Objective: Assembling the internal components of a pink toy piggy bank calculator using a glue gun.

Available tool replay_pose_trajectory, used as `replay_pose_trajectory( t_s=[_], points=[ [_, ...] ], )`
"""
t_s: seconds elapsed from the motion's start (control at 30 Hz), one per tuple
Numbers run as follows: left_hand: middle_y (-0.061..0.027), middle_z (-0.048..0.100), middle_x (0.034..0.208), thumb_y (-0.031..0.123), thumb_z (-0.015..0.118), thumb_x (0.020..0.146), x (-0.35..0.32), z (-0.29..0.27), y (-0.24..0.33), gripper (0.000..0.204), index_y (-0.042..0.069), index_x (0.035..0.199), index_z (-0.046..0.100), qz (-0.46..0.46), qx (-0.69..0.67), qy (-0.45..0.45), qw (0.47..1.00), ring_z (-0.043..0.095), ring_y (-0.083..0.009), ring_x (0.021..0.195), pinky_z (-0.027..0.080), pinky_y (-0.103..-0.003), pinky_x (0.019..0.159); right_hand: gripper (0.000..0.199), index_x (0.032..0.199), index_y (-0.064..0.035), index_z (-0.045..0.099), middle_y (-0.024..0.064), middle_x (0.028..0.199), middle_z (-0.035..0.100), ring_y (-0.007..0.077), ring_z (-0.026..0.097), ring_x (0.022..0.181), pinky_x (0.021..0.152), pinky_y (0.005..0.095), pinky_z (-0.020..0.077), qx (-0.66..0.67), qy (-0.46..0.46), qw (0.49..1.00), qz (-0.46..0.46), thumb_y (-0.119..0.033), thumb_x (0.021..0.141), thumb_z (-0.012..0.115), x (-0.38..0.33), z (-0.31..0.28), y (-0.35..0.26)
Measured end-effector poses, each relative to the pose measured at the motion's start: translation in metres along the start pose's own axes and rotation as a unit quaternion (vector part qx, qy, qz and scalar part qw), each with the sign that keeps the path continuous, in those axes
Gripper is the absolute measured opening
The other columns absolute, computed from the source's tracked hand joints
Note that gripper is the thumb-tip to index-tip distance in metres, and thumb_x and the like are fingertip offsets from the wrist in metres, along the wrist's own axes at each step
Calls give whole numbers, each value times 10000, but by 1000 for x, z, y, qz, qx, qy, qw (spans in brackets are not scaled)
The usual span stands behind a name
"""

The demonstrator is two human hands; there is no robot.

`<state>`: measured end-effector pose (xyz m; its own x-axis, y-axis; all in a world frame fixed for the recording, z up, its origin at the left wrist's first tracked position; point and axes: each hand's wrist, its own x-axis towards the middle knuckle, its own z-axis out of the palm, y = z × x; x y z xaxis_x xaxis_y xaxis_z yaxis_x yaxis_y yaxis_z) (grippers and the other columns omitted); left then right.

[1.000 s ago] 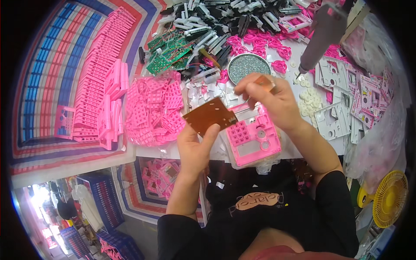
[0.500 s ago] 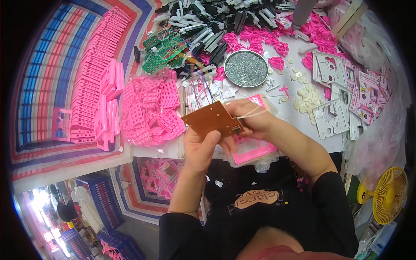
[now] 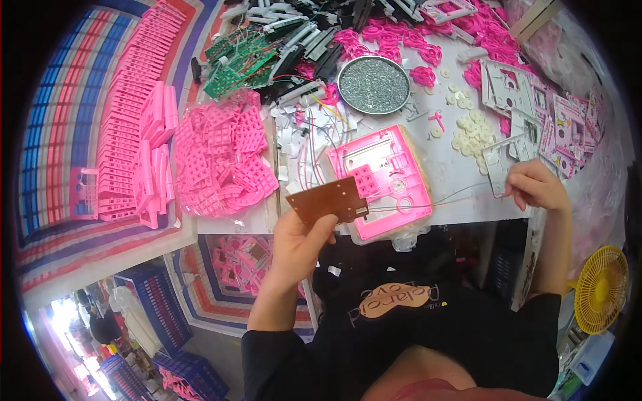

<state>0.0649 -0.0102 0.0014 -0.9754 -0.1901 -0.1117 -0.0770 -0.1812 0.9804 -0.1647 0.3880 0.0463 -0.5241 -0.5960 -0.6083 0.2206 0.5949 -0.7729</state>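
Note:
My left hand (image 3: 299, 242) holds a small brown circuit board (image 3: 326, 200) up over the table's near edge. Thin wires (image 3: 435, 200) run from the board's right side across to my right hand (image 3: 533, 186), which pinches their ends, pulled out taut to the right. Below the wires lies a pink plastic housing (image 3: 388, 175) with a pink key block set in it, flat on the white table (image 3: 461, 170).
A round metal dish of screws (image 3: 374, 85) stands behind the housing. A heap of pink keypad grids (image 3: 221, 157) and stacked pink frames (image 3: 130, 127) lie left. Green circuit boards (image 3: 235, 61), white buttons (image 3: 468, 130) and grey-white panels (image 3: 508, 93) lie farther back and right. A yellow fan (image 3: 602, 289) stands lower right.
My right hand has moved from beside the board out to the right, drawing the wires straight. The pink housing, covered by my hands before, now lies uncovered.

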Motion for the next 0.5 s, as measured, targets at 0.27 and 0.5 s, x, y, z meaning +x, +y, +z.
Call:
replay_pose_trajectory(
  t_s=[0.27,0.5],
  points=[
    [-91,711,979,-3,592,973,13,43,5,199,-43,1128,712,-6,169,-166,972,671,-121,823,538,-250,723,682,1386,-10,589,142,1403,606,350,457,1371,1169,467,308,-279,33,875,-394,-488,908,683,10,66,-41],
    [-104,696,1118,21,555,1015,-2,42,-7,347,-20,1360,555,-95,138,-189,968,678,-159,961,556,-291,793,501,1390,-48,603,173,1313,660,327,636,1187,987,425,495,-117,-168,910,-360,-171,919,718,80,127,-72]
  ],
)
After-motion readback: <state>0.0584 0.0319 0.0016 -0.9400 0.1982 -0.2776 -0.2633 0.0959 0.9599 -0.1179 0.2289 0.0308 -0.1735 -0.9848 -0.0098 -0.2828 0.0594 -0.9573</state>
